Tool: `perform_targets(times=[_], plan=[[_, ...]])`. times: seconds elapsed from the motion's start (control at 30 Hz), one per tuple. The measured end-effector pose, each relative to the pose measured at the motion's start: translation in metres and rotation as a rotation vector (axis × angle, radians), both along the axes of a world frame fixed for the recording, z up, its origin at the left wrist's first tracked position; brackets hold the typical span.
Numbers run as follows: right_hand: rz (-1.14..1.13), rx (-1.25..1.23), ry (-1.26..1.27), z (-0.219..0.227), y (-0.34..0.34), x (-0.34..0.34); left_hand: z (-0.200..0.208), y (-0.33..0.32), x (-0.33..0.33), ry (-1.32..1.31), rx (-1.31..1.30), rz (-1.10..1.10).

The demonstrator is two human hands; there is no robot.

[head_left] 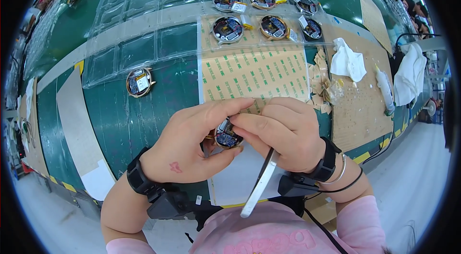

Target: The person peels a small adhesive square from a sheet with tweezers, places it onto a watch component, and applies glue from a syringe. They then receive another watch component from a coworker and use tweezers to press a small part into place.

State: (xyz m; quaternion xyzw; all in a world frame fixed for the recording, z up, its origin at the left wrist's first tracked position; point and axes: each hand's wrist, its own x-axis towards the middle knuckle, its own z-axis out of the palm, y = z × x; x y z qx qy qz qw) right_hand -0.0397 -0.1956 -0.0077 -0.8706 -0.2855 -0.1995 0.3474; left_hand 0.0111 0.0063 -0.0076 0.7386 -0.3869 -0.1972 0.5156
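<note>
Close in front of my chest, my left hand (185,136) is closed round an open round watch case (225,137) with a blue circuit board inside. My right hand (290,126) is closed too, its thumb and forefinger pressed at the right rim of that case. Metal tweezers (259,186) stick out from under the right palm, pointing down toward me. What the right fingertips pinch, if anything, is too small to make out. Beneath both hands lies a tan sheet of adhesive backing (254,78). A separate watch case (139,82) with a silver battery rests at the left.
A clear plastic tray (144,37) spans the back, holding several watch cases (227,29) with loose batteries. On the right, a brown board (357,114) carries a crumpled white cloth (347,59) and a glue syringe (385,89). Torn backing scraps (319,76) lie beside it.
</note>
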Motion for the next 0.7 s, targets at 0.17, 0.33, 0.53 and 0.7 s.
perform_targets(times=[0.17,0.33,0.53,0.7], plan=[[0.041,0.020,0.025,-0.001,-0.001,0.001,0.000,-0.001,0.000,-0.023,-0.012,-0.016],[0.124,0.020,0.026,-0.003,-0.003,0.002,0.001,0.000,0.001,0.021,-0.040,-0.058],[0.208,-0.063,0.096,0.001,-0.008,0.004,0.001,0.001,0.003,-0.012,-0.038,-0.101],[0.211,-0.129,0.128,0.004,-0.010,0.003,0.007,0.002,0.002,0.044,0.022,-0.107]])
